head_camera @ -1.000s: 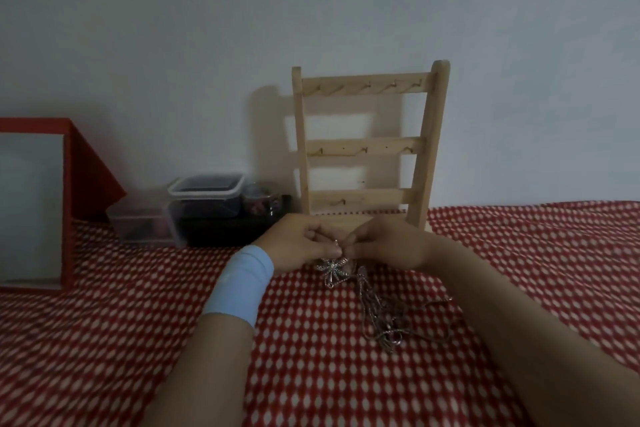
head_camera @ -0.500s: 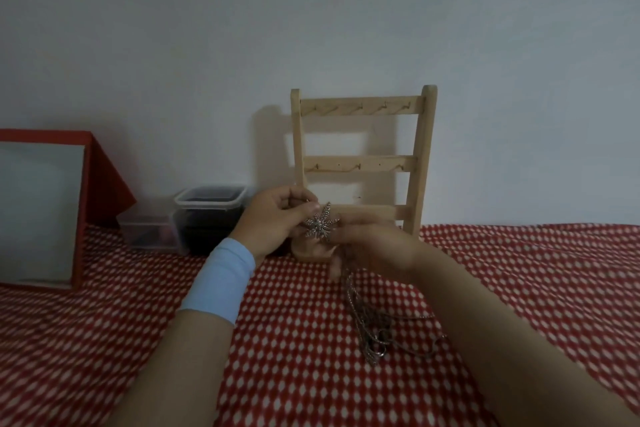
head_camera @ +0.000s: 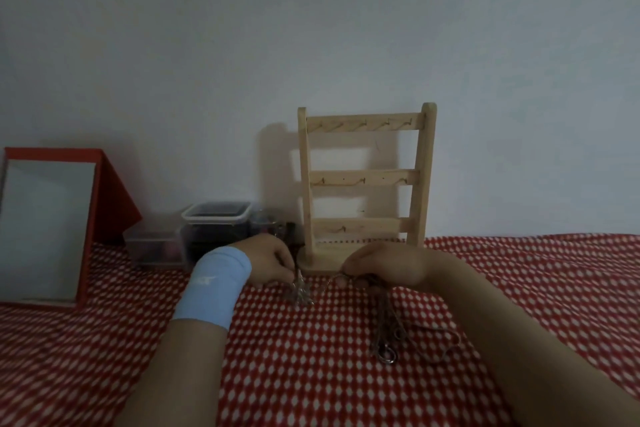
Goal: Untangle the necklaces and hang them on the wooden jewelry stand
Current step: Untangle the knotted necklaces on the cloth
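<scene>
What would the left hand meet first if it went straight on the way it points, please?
Most likely the right hand, just across a small gap; the wooden stand's base sits close behind, depth unclear.

Red-framed mirror (head_camera: 46,229) far left; clear plastic boxes (head_camera: 194,236) against wall; red-white patterned cloth (head_camera: 294,357) underneath.

I see a red, white-dotted cloth (head_camera: 311,374). On it sit a pale wooden ladder-shaped stand (head_camera: 363,177), tangled silvery chains (head_camera: 384,333), a red-framed mirror (head_camera: 45,225) and clear plastic boxes (head_camera: 216,218).
</scene>
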Available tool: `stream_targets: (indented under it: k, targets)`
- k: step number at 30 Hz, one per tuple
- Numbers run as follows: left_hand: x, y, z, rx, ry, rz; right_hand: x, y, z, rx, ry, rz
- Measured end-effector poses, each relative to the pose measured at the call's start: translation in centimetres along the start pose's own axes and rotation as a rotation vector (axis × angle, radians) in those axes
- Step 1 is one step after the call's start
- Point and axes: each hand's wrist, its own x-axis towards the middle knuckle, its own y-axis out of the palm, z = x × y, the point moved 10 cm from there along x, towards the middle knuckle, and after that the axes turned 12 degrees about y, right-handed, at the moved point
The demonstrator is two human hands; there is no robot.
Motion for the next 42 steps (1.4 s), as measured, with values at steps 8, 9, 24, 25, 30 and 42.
stream_targets:
  k: [8, 9, 24, 25, 30, 42]
  targets:
    - [1.4, 1.5, -8.0, -0.284, 0.347, -0.06, 0.3, -0.5, 0.3, 0.151, -0.019, -0.113]
    - [1.6, 2.2, -7.7, -0.317, 0.338, -0.025, 0.4, -0.6, 0.1, 0.144, -0.011, -0.121]
    - [0.6, -0.7, -6.7, -0.222, 0.355, -0.194, 0.0, -1.6, 1.1, 0.243, -0.119, -0.153]
    - [0.6, -0.7, -6.9, -0.244, 0.369, -0.206, -0.2, -1.6, 1.7, 0.296, -0.165, -0.151]
    - [0.8, -0.9, -6.7, -0.291, 0.356, -0.234, -0.8, -2.7, 1.5, 0.23, -0.129, -0.235]
    - [0.2, -1.5, -5.8, -0.099, 0.339, -0.15, -0.5, -2.8, -0.8, -0.007, 0.081, -0.219]
